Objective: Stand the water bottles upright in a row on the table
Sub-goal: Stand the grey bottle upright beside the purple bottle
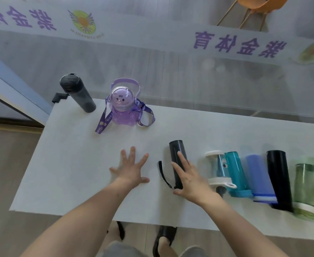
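Two bottles stand upright at the back left of the white table: a dark grey bottle and a purple bottle with a strap. A black bottle with a wrist loop lies on its side near the middle. My right hand rests on it, fingers spread over its body. My left hand hovers open beside it, empty. To the right several bottles lie side by side: a clear one with white caps, a teal one, a blue one, a black one and a green one.
A glass wall with purple lettering runs right behind the table's far edge. An orange chair is beyond the glass. The table's near edge is close to my body; my feet show under it.
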A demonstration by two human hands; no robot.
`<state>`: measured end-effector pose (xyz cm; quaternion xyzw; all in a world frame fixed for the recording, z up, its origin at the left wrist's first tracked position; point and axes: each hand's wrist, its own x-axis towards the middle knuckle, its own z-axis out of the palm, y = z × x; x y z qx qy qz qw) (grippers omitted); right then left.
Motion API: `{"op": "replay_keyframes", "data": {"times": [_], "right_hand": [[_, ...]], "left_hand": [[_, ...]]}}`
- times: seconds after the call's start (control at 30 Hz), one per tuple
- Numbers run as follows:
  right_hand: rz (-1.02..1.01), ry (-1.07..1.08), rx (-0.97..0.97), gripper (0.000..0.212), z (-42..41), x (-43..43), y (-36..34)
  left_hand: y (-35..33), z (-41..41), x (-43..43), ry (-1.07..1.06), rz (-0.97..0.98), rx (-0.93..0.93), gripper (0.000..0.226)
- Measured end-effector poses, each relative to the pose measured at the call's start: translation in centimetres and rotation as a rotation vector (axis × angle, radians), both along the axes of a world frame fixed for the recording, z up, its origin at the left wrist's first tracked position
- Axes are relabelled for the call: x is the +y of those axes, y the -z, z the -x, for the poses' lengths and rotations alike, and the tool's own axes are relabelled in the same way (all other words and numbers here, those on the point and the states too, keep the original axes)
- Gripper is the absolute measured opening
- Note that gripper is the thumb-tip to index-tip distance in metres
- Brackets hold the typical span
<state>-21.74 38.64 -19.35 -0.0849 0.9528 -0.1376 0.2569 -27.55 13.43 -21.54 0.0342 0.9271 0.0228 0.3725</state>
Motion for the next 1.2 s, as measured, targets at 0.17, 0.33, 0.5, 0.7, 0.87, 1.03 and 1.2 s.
{"op": "replay_keyframes", "data": {"times": [0.17,0.33,0.5,0.7,0.87,1.03,1.2], "right_hand": [[0.136,-0.002,-0.002,0.087,1.6,0.7,-1.1],[0.333,0.287,-0.025,0.072,6.7,0.8,-5.9],[0.57,0.592,-0.255,0.051,13.8,2.1,-9.1],[0.585,0.805,-0.392,0.072,16.9,2.7,-9.6],[0.557,0.744,-0.366,0.069,16.0,2.9,-9.7],[0.514,0.611,-0.153,0.09,14.1,3.6,-9.3],[0.708,0.669,0.168,0.108,8.9,3.2,-7.2]], "left_hand": [[-0.2,0.7,0.3,-0.048,-0.013,-0.042,0.104],[-0.9,1.6,1.2,-0.119,-0.068,-0.022,0.099],[-0.5,2.0,1.6,-0.113,-0.142,-0.07,0.113],[0.0,1.9,1.3,-0.1,-0.123,-0.062,0.114],[0.0,1.8,1.3,-0.101,-0.112,-0.064,0.113],[-0.7,1.8,1.7,-0.094,-0.095,-0.045,0.111],[-1.2,2.6,3.2,-0.125,-0.055,0.001,0.11]]}}
